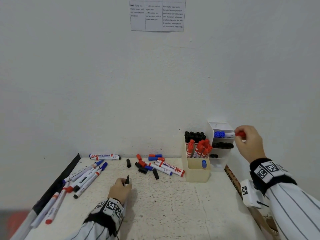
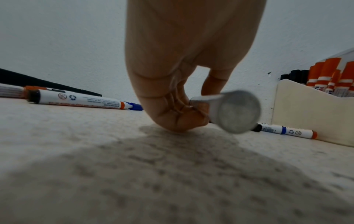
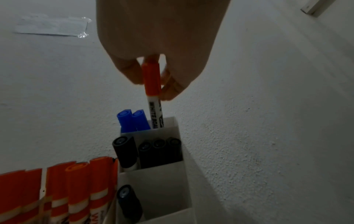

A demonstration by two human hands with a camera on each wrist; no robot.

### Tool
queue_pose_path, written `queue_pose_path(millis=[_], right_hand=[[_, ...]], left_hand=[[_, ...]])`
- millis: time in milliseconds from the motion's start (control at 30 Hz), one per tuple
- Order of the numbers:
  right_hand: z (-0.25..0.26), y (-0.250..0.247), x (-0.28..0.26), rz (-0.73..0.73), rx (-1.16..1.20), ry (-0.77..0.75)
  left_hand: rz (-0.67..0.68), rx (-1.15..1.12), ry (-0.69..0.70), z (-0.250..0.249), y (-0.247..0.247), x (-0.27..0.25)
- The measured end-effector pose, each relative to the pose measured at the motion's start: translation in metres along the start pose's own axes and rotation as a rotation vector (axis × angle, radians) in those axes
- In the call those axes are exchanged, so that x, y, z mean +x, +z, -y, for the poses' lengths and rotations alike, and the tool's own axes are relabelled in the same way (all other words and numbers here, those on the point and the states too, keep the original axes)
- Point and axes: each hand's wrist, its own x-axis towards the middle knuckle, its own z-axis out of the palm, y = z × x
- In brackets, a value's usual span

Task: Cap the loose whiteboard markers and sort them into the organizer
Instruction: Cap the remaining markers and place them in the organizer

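The left hand rests on the table, fingers curled round a black-tipped marker – uncapped, its butt end toward the wrist camera. The right hand pinches a red-capped marker by the cap, its barrel partway down in the top slot of the white organizer, beside two blue caps. Loose markers and caps lie scattered on the table – left and middle.
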Motion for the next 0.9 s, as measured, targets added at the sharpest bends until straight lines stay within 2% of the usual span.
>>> queue_pose_path(millis=[67, 333, 600, 667, 733, 833, 900], right_hand=[[0.002, 0.007, 0.001, 0.080, 0.024, 0.084], [-0.004, 0.029, 0.007, 0.115, 0.033, 0.274], [0.001, 0.034, 0.008, 0.120, -0.105, 0.294], [0.007, 0.034, 0.008, 0.065, -0.128, 0.291], [0.019, 0.035, 0.009, -0.070, -0.108, 0.250], [0.053, 0.040, 0.013, -0.226, -0.034, 0.106], [0.087, 0.047, 0.014, -0.238, 0.064, 0.022]], left_hand=[[-0.003, -0.004, -0.002, 0.000, 0.000, 0.001], [-0.014, 0.009, 0.003, 0.001, -0.004, -0.001], [-0.002, -0.086, -0.005, -0.002, -0.016, 0.000], [0.021, -0.145, -0.025, -0.002, -0.020, 0.002], [0.049, -0.179, -0.042, 0.000, -0.024, 0.003], [0.046, -0.212, -0.061, 0.003, -0.032, 0.003], [0.021, -0.212, -0.068, 0.005, -0.038, 0.003]])
